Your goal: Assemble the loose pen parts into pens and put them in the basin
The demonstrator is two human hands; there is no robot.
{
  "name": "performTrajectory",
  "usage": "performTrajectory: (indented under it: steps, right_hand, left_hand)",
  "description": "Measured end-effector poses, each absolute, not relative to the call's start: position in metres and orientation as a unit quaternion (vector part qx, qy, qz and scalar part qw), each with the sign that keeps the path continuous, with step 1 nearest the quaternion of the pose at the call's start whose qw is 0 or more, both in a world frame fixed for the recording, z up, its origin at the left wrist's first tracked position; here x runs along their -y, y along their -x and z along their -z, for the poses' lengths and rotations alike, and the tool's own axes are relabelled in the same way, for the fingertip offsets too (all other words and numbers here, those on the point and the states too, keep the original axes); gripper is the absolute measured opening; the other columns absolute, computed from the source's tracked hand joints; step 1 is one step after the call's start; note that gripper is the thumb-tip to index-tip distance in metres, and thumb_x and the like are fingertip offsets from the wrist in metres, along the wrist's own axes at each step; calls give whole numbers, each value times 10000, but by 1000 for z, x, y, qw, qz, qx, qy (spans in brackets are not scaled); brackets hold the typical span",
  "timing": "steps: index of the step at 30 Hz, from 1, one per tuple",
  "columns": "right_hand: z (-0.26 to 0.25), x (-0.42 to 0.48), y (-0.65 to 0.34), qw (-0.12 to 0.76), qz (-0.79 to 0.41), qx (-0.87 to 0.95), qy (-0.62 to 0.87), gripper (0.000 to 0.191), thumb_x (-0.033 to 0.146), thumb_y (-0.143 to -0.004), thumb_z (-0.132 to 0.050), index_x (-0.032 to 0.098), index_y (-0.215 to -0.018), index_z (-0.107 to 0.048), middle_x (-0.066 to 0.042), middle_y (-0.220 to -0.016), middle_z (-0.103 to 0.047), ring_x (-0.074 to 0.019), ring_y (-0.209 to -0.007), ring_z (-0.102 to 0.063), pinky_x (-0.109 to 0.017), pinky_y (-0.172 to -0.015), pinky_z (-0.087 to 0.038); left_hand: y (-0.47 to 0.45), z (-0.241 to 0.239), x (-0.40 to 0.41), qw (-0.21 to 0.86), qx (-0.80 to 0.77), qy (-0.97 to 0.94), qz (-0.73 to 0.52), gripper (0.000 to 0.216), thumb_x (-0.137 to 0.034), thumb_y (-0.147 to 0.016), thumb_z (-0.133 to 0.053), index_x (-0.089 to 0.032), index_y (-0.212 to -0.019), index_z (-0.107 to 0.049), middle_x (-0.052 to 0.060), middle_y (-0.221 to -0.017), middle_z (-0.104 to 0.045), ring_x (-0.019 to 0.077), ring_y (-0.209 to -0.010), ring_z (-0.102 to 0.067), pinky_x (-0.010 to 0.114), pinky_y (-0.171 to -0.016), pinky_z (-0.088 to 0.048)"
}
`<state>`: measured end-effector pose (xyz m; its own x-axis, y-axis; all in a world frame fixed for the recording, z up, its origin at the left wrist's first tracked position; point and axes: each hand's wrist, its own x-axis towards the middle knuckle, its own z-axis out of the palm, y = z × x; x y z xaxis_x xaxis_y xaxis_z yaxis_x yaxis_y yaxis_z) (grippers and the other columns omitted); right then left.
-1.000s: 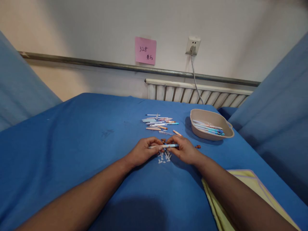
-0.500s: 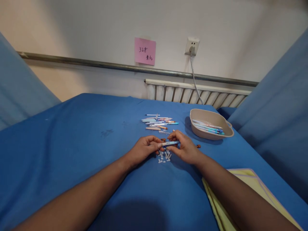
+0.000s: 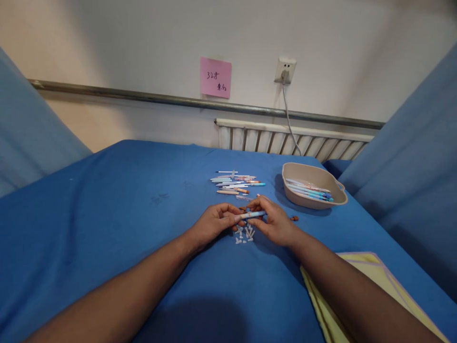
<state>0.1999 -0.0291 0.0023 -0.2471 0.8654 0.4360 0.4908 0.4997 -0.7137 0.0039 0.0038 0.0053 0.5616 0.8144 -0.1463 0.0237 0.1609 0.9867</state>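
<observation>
Between my two hands is a light blue and white pen [image 3: 253, 215], held nearly level. My left hand [image 3: 218, 218] pinches its left end between thumb and fingers. The fingers of my right hand [image 3: 273, 220] close around its right end. Just below the pen lies a scatter of small white plastic pieces [image 3: 246, 233]. Small brown pieces show partly behind my fingers, and one brown piece [image 3: 294, 218] lies to the right of my right hand. Beyond my hands is a loose pile of pen parts and refills [image 3: 233, 182].
A beige basket [image 3: 303, 168] holding several pens stands at the right. A folded yellow cloth [image 3: 371, 271] lies under my right forearm. Blue cloth [image 3: 107, 224] covers the table. Behind it are a radiator [image 3: 257, 138], a metal rail and a socket with a cable.
The pen has turned slightly about its length, so its printed side shows differently. Both hands keep nearly the same place and grip.
</observation>
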Motion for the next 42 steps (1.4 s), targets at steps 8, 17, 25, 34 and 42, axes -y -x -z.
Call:
performTrajectory:
  steps: [8,17,25,34,42]
  right_hand:
    - [-7,34,-195,441,-287,712,465,82,265,-736,-652,197,-767,-618,-18,-753,-655,-155,-667,-591,-309,-683,-473]
    - [-6,36,-180,475,-594,580,292,252,386,-722,-673,172,-801,-566,-4,-680,-628,-141,-625,-614,-292,-632,-497]
    - [0,37,-175,504,-454,613,404,240,364,-708,-689,172,-707,-546,26,-563,-578,-101,-490,-536,-227,-498,-433]
    - [-7,23,-205,453,-427,637,455,278,432,-747,-616,163,-773,-551,28,-624,-549,-89,-534,-501,-205,-510,-410]
    - [-30,28,-285,40,-79,723,685,119,278,-705,-648,174,-757,-627,-72,-768,-659,-199,-721,-590,-264,-623,-401]
  left_hand:
    - [-4,-14,1,634,-339,-652,-242,255,-357,-745,-647,-116,-828,-637,42,-736,-647,112,-634,-535,240,-638,-413]
    - [0,-10,0,671,-254,-663,-214,258,-364,-828,-560,-119,-856,-635,42,-768,-598,126,-706,-517,248,-683,-394]
    - [-3,-9,4,692,-239,-646,-218,265,-372,-821,-577,-113,-822,-635,47,-761,-613,129,-704,-522,249,-691,-395]
    - [-3,-9,-5,702,-330,-576,-258,214,-336,-806,-610,-130,-853,-582,34,-756,-610,104,-635,-546,207,-573,-411]
    - [-3,-11,-15,722,-356,-509,-304,185,-277,-773,-639,-136,-874,-573,6,-719,-575,68,-523,-508,175,-472,-394]
